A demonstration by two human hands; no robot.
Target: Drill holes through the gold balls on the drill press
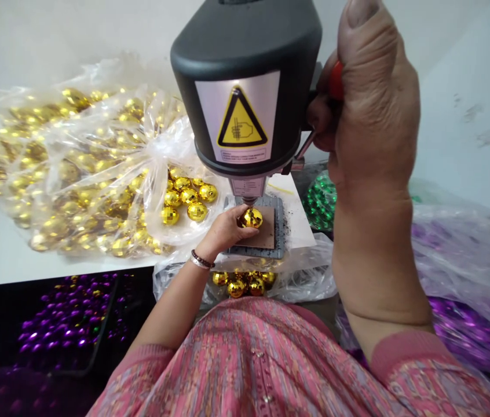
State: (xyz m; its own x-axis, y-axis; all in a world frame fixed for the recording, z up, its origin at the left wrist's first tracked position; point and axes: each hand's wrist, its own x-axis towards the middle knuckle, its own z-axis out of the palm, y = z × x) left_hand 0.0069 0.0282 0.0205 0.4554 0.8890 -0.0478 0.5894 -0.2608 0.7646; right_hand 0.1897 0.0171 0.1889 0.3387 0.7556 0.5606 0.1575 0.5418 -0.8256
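Note:
My left hand [223, 233] grips a shiny gold faceted ball [252, 218] between thumb and fingers. The ball rests on a brown pad [266, 233] over the grey metal base [278, 246] of a bench drill press. Directly above it is the lower end of the dark machine head [245, 69], which carries a yellow warning label; whether the tip touches the ball I cannot tell. My right hand [373, 87] is raised at the right of the head, its fingers wrapped round a lever with a red knob [336, 81], partly hidden by the hand.
A large clear bag [75, 168] of gold balls lies at the left, several loose gold balls [190, 196] at its mouth. More gold balls [245, 284] sit in a plastic bag before my body. Purple balls [62, 318], green balls [321, 200] and bagged purple ones [466, 330] surround the table.

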